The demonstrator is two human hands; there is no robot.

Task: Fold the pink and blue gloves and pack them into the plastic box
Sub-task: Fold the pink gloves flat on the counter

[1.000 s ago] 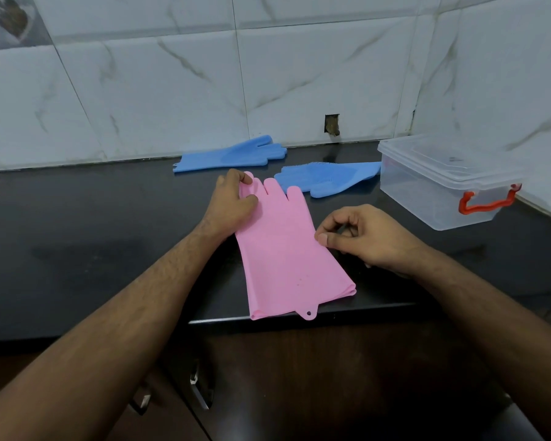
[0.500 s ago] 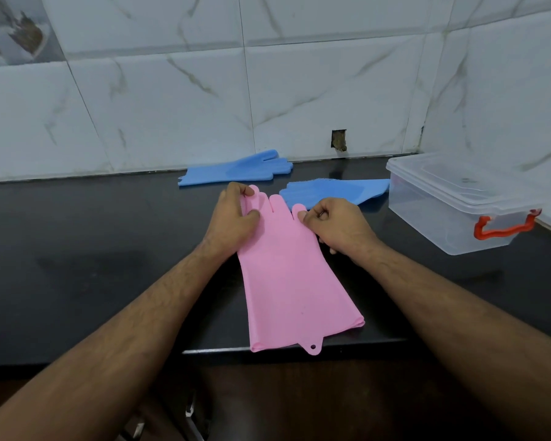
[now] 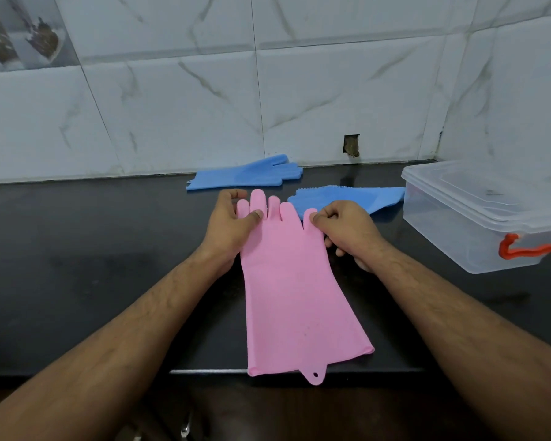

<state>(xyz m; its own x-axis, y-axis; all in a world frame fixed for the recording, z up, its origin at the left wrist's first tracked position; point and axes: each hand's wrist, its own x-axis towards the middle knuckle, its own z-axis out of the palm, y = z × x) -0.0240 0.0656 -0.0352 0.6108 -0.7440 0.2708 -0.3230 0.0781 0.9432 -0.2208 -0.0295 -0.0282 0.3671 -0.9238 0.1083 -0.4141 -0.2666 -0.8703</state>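
Observation:
Pink gloves (image 3: 296,294) lie stacked flat on the dark counter, fingers pointing away from me, cuffs at the front edge. My left hand (image 3: 233,224) grips the finger end on the left, thumb on top. At the right side of the palm, my right hand (image 3: 344,230) pinches the pink thumb. One blue glove (image 3: 245,175) lies flat near the wall. A second blue glove (image 3: 350,198), bristle side up, rests just behind my right hand. The clear plastic box (image 3: 477,224) with an orange latch stands at the right, lid on.
The black counter (image 3: 93,265) ends at a front edge just under the pink cuffs. White marble tiles form the back wall, with a corner behind the box. Dark cabinet fronts sit below the counter.
My right hand moved from the pink gloves' right edge up to the thumb and pinched it. The left hand stayed on the fingers. The view tilted, shifting everything lower in frame.

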